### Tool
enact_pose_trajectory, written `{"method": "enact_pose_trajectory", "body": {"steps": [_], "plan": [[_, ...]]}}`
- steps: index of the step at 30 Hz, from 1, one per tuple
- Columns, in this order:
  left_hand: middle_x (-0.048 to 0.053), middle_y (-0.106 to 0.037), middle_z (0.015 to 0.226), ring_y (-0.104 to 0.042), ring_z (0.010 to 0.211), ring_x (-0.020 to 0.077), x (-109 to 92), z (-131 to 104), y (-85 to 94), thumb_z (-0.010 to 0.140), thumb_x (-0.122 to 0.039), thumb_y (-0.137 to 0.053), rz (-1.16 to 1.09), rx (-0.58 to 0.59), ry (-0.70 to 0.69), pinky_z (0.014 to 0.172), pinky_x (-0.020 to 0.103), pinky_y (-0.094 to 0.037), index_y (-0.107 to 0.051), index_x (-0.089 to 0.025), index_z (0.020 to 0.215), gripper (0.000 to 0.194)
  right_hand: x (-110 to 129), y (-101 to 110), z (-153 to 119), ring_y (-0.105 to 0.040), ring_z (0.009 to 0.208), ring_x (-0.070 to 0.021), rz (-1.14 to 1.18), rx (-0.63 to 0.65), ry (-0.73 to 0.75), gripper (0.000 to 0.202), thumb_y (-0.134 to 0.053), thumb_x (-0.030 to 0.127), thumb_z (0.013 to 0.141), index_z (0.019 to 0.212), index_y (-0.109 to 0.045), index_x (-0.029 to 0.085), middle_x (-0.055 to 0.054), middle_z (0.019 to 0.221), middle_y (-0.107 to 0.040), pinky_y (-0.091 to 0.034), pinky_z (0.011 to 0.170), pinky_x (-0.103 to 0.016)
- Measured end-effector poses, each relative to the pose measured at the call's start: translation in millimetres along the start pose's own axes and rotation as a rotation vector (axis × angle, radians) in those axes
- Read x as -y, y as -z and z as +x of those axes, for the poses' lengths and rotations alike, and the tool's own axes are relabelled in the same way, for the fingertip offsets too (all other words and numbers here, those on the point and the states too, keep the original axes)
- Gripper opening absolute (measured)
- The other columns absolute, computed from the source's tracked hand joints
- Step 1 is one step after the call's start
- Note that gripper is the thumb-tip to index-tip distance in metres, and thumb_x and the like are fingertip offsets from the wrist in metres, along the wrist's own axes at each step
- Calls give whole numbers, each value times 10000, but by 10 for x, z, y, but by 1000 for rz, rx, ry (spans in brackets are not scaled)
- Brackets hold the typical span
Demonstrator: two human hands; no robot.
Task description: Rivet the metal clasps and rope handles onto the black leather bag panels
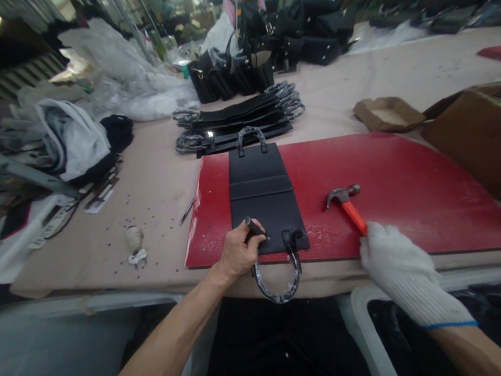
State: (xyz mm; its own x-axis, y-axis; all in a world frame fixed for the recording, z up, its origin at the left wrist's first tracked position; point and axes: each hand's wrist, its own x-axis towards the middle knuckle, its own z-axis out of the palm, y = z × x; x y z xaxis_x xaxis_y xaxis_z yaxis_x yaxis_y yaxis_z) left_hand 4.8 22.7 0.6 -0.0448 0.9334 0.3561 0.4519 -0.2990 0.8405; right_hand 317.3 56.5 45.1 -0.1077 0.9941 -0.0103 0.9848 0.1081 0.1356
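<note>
A black bag panel [262,180] with a handle at each end lies flat on a red board [340,161]. Its near handle [275,295], wrapped in clear plastic, hangs past the board's front edge. Over the panel's near end, my bare left hand [240,248] pinches a short dark metal punch [255,226], tilted, with its tip by a small spot on the leather. My right hand [395,265], in a white knit glove, is closed round the orange handle of a claw hammer [353,213]. The hammer's head is right of the panel, low over the board or resting on it; I cannot tell which.
Behind the board lie stacked black panels [243,123] with wrapped handles. Black bags [229,72] stand farther back, near a person [244,0]. Cardboard boxes [479,132] sit at right. A thin metal tool [187,210] and a pale bulb-shaped object [134,241] lie left.
</note>
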Motion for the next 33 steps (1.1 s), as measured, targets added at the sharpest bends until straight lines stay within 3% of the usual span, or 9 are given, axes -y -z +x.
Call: {"method": "enact_pose_trajectory", "body": {"steps": [6,11,13,15,17,20,24,28,33], "plan": [[15,-743,844,-726,776,166,-13,14,10,866,-135,-612,-18,-8,7,729,261,-584,-672,-206,922,109,-73,137,20,-674,666,-282,304,77,-54,286,-358,249,1010,1070,-613,133,-213,884,-700,-378,594,-373],[23,-741,860,-726,791,171,2,-2,-2,876,-143,-609,17,1,-11,744,268,-587,-665,-208,936,105,44,418,-82,-513,514,-188,1092,181,-218,198,-489,388,982,920,-577,222,-7,600,-535,-389,511,-326],[26,-739,867,-726,793,173,9,-8,-7,877,-145,-610,35,7,-31,749,271,-588,-655,-208,950,107,161,593,-168,-472,491,-155,1410,242,-214,240,-516,454,976,895,-558,232,18,621,-525,-379,466,-295],[29,-736,874,-727,798,177,13,-12,-13,881,-150,-612,55,17,-47,758,276,-589,-646,-211,963,108,287,736,-248,-506,524,-144,1545,264,-142,229,-550,455,966,925,-561,230,18,677,-563,-415,479,-278],[36,-732,886,-727,810,184,14,-17,-21,888,-151,-613,81,37,-55,771,284,-587,-639,-215,974,111,392,812,-300,-560,556,-154,1519,299,-13,219,-558,447,960,944,-565,229,18,686,-590,-463,509,-281],[44,-725,890,-722,819,195,14,-27,-39,888,-133,-607,107,53,-51,776,296,-582,-631,-220,976,126,473,849,-301,-562,518,-170,1262,274,146,251,-515,451,965,830,-539,241,22,613,-573,-445,483,-293],[40,-720,868,-718,806,200,12,-21,-65,883,-122,-599,118,34,-38,762,299,-576,-626,-228,968,139,483,1045,-243,-567,508,-190,905,-46,264,291,-471,445,979,750,-499,270,0,604,-591,-397,485,-316],[35,-725,861,-721,800,202,5,-7,-72,877,-115,-608,129,23,-63,748,297,-575,-627,-230,965,146,547,1259,-254,-601,515,-206,800,-290,339,227,-436,449,995,909,-556,276,-17,629,-628,-415,510,-324],[39,-741,846,-730,764,203,11,-8,-80,867,-91,-615,142,10,-85,699,287,-567,-634,-225,944,156,596,1232,-241,-582,452,-219,456,-230,458,229,-418,365,959,803,-557,269,-41,605,-644,-312,458,-323]]}}
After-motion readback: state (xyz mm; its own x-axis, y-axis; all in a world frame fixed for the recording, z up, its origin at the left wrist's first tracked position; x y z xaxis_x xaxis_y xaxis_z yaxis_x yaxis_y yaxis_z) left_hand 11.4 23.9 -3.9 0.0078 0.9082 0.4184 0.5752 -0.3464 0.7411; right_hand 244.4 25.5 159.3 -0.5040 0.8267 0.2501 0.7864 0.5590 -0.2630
